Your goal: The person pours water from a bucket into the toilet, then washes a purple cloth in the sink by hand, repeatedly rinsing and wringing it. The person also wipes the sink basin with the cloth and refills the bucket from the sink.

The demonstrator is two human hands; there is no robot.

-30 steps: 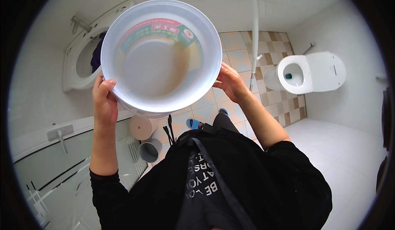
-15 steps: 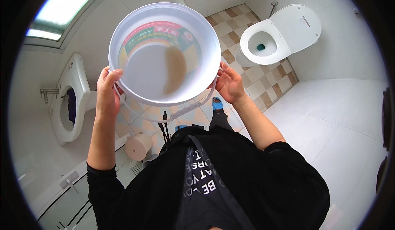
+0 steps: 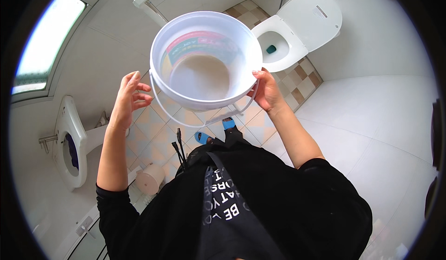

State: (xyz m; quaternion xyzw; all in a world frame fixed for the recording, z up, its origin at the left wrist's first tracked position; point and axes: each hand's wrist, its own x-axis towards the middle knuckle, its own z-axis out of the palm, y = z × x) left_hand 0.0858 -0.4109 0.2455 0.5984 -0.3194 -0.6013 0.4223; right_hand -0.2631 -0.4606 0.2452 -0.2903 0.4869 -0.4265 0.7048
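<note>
Head view: the tiled floor lies below, pale orange and grey under the person, with brown and beige squares near the toilet. The person wears a black top with black trousers. A bright window occupies the upper left. The white toilet stands at upper right, its lid raised. A white sink is mounted at the left wall, its outline bent by the lens.

The bucket, white with a coloured label showing through its wall, is in the air above the floor, ahead of the person and between the two hands. Its mouth faces up toward the camera; its rim overlaps the near edge of the toilet in this view. A pale pink bin stands at lower left.

Right hand: grasping the bucket at its right side, thumb on the rim, fingers beneath. Left hand: released, fingers spread, just beside the bucket's left side; whether a fingertip touches the handle cannot be told.

The white handle hangs on the person's side of the bucket. A brownish layer covers the bottom inside. Blue slippers are on the feet. A dark purple cloth lies in the sink. Two black cable ends protrude near the waist. A small green item sits in the toilet bowl.
</note>
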